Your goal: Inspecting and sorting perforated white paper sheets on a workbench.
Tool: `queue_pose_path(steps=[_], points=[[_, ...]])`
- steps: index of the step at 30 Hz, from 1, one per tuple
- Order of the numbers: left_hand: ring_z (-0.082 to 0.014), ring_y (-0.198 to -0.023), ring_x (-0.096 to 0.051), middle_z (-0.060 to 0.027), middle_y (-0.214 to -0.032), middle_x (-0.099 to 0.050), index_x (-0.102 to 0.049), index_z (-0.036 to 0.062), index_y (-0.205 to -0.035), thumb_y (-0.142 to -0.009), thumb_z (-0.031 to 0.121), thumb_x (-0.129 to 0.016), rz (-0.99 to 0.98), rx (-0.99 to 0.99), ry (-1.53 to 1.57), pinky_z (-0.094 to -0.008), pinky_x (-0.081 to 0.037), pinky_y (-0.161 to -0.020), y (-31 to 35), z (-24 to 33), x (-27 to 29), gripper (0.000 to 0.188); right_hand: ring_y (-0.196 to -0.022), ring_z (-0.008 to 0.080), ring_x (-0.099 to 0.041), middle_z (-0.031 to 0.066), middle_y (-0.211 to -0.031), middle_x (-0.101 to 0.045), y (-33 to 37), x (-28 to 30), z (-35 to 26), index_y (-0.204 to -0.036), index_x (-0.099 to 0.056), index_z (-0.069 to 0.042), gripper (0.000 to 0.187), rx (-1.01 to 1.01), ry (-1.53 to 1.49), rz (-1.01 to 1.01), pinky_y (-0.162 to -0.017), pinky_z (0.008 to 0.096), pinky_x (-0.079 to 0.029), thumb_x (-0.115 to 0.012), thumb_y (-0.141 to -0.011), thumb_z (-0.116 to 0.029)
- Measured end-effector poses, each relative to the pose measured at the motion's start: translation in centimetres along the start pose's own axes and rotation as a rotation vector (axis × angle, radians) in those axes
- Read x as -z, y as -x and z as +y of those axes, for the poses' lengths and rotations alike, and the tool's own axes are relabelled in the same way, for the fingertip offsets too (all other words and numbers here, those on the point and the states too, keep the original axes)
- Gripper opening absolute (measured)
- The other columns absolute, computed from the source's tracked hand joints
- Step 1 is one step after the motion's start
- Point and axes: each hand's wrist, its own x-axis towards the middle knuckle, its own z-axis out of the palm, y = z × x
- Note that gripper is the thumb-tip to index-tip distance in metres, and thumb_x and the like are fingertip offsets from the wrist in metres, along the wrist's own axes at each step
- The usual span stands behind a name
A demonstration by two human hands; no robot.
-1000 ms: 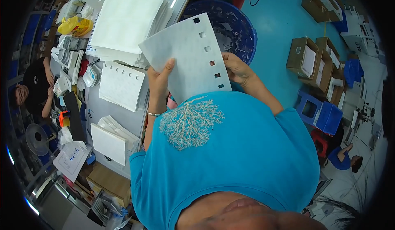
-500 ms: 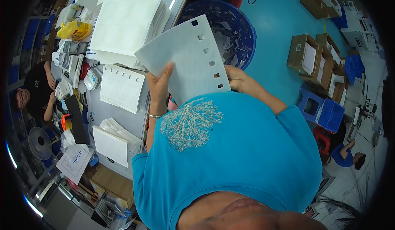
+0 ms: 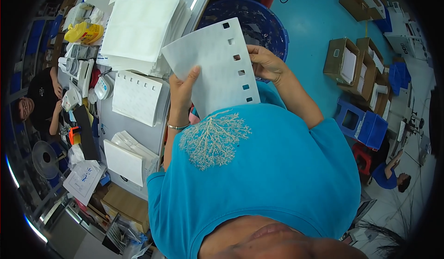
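My left hand is closed on a white sheet, its thumb lying on the face and its fingers behind. The sheet is tilted in front of my chest, with a row of small square cut-outs along its right edge. Some cut-outs let the background show through; a pale one near the top looks partly filled. At that right edge, my right hand pinches the sheet beside the upper cut-outs, its fingertips partly hidden. Behind the sheet stands a round blue bin with scraps inside.
On the grey table at left lie a tall stack of white sheets, a punched stack and a smaller pile. A yellow container stands beyond. Across the table is another person. Cardboard boxes sit at right.
My right hand has moved up along the sheet's edge, from its lower part to beside the upper cut-outs. The sheet has shifted slightly to the right, with my left hand still holding it.
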Motion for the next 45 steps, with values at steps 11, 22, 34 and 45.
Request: queue_pose_path(steps=[11, 22, 34, 45], points=[[-0.0147, -0.084, -0.061, -0.0104, -0.095, -0.066, -0.063, -0.0045, -0.106, -0.086, 0.023, -0.069, -0.053, 0.059, -0.016, -0.0263, -0.048, -0.074, -0.2, 0.1, 0.1, 0.034, -0.089, 0.0163, -0.065, 0.0105, -0.106, -0.064, -1.8, -1.1, -1.5, -0.123, -0.054, 0.000, 0.036, 0.031, -0.037, 0.214, -0.077, 0.0323, -0.056, -0.057, -0.091, -0.016], [-0.0152, -0.089, -0.061, -0.0093, -0.099, -0.066, -0.062, -0.0040, -0.108, -0.087, 0.021, -0.068, 0.013, 0.011, -0.082, -0.0275, -0.048, -0.078, 0.8, 0.1, 0.5, 0.033, -0.082, 0.0134, -0.065, 0.0080, -0.093, -0.067, -2.8, -0.3, -0.1, -0.110, -0.062, 0.002, 0.025, 0.282, 0.705, 0.425, -0.073, 0.0246, -0.053, -0.062, -0.088, -0.010], [-0.0147, -0.077, -0.061, -0.0060, -0.093, -0.066, -0.056, 0.0008, -0.115, -0.089, 0.014, -0.057, -0.263, -0.048, 1.562, -0.0285, -0.056, -0.067, 0.6, -1.0, 6.8, 0.029, -0.083, 0.0220, -0.065, 0.0086, -0.096, -0.066, -2.6, 3.7, -0.3, -0.088, -0.068, -0.006, 0.012, 0.552, 1.513, 0.645, -0.072, 0.0312, -0.049, -0.067, -0.082, -0.016], [-0.0114, -0.063, -0.058, -0.0051, -0.076, -0.059, -0.055, -0.0018, -0.109, -0.091, 0.016, -0.057, -0.137, -0.383, 1.566, -0.0206, -0.053, -0.053, 6.4, 0.1, 13.5, 0.026, -0.074, 0.0268, -0.062, 0.0099, -0.084, -0.064, -5.0, 6.6, 4.0, -0.081, -0.066, -0.008, 0.017, 0.346, 1.479, 0.609, -0.066, 0.0352, -0.046, -0.050, -0.083, -0.012]])
